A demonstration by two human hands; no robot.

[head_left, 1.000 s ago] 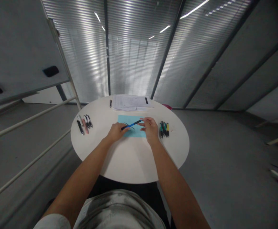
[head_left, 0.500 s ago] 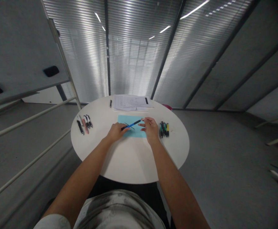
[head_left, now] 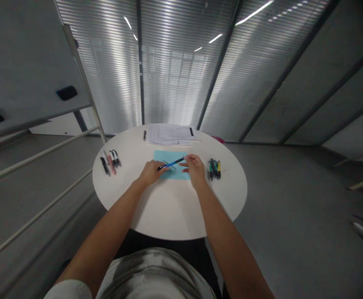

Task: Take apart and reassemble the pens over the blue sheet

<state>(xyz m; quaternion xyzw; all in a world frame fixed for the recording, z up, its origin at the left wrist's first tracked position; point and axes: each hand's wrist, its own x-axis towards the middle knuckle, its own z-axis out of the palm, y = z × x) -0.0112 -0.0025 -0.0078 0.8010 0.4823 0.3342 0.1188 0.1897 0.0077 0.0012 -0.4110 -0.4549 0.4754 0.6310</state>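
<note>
Where the light-blue sheet lies on the worktop, I hold the blue pen at a slant above it, directly between my left hand and my right hand. The left hand is closed around the near, dark end. The right hand pinches the opposite dark end at the fingertips; its lower fingers are partly spread. A thin dark rod lies on the sheet, crossing beneath the pen in view. Green and yellow pens lie just right of my right hand; other pens lie well left of my left hand. Stacked papers occupy the far side, a dark pen just beside them
</note>
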